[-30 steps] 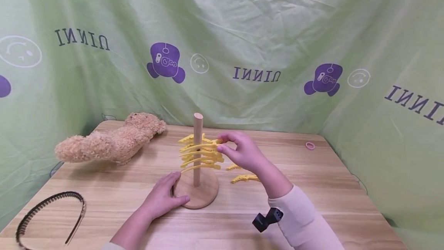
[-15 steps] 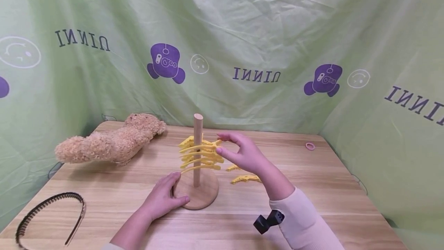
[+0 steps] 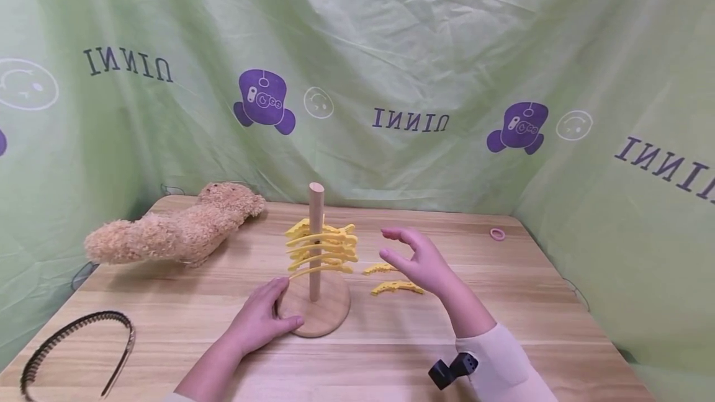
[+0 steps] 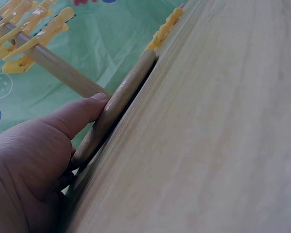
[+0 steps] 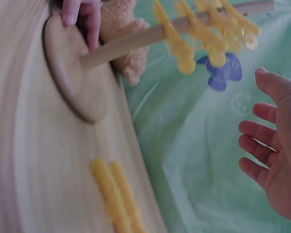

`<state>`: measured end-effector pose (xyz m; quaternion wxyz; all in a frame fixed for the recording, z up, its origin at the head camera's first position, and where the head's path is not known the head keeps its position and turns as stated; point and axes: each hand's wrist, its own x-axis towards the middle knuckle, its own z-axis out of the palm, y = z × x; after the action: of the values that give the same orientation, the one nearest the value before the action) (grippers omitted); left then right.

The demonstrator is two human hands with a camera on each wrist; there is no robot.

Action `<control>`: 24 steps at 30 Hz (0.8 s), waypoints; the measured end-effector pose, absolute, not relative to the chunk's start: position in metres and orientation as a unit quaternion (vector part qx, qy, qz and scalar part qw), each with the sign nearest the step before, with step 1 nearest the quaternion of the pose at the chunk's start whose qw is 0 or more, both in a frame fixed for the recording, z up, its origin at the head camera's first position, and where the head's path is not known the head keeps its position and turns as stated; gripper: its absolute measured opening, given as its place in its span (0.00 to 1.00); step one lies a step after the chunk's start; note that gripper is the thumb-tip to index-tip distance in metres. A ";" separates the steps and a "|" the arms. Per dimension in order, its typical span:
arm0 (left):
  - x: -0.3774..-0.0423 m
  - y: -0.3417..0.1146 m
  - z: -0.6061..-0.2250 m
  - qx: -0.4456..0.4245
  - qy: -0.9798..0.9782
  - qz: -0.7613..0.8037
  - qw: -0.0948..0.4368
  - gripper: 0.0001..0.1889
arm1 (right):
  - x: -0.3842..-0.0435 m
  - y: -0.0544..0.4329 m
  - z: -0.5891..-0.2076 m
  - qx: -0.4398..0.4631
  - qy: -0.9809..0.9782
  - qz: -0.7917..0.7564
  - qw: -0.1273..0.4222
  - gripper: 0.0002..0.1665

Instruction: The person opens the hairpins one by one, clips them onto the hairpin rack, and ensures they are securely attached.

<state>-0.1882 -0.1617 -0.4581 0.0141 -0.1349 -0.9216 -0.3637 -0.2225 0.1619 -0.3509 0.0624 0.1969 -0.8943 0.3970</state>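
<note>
A wooden stand [image 3: 331,315] has a round base and an upright post [image 3: 316,203]. Several yellow alligator hair clips [image 3: 335,238] are clamped across the post, one above another. My left hand [image 3: 259,315] holds the left side of the base, its thumb on top at the rim [image 4: 121,97] in the left wrist view. To the right of the clips, my right hand [image 3: 421,262] hovers with fingers spread and nothing in them; the right wrist view shows its bare palm [image 5: 286,150]. Two more yellow clips [image 3: 398,287] lie on the table just below that hand.
A fluffy tan stuffed toy [image 3: 179,231] lies at the back left of the wooden table [image 3: 503,327]. A dark toothed headband [image 3: 84,321] is at the front left. Near the back right corner sits a pink ring [image 3: 497,234]. Green printed cloth [image 3: 357,48] hangs around the table.
My right hand has let go of the topmost clip, which stays on the post, and has drawn away to the right and slightly down. My left hand has kept its place on the base.
</note>
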 end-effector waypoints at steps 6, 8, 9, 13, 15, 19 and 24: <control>-0.189 -0.162 -0.458 -0.135 -0.922 -0.364 0.013 0.48 | -0.224 0.186 -0.384 0.165 -0.905 0.386 0.073 0.28; -0.189 -0.162 -0.458 -0.136 -0.922 -0.363 0.013 0.48 | -0.224 0.193 -0.394 0.153 -0.908 0.384 0.069 0.29; -0.189 -0.162 -0.459 -0.137 -0.922 -0.362 0.015 0.48 | -0.225 0.196 -0.399 0.145 -0.909 0.384 0.067 0.29; -0.189 -0.162 -0.459 -0.138 -0.923 -0.359 0.018 0.48 | -0.226 0.206 -0.414 0.118 -0.913 0.388 0.049 0.30; -0.190 -0.161 -0.460 -0.139 -0.923 -0.359 0.020 0.47 | -0.226 0.210 -0.419 0.104 -0.915 0.388 0.041 0.30; -0.189 -0.162 -0.459 -0.137 -0.922 -0.362 0.016 0.47 | -0.227 0.219 -0.428 0.094 -0.919 0.381 0.035 0.31; -0.189 -0.162 -0.458 -0.133 -0.922 -0.364 0.007 0.48 | -0.229 0.230 -0.440 0.078 -0.922 0.380 0.009 0.32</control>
<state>-0.1885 -0.1619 -0.4577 0.0071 -0.1330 -0.9218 -0.3639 -0.2294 0.2295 -0.4404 0.0086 0.0783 -0.9218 0.3796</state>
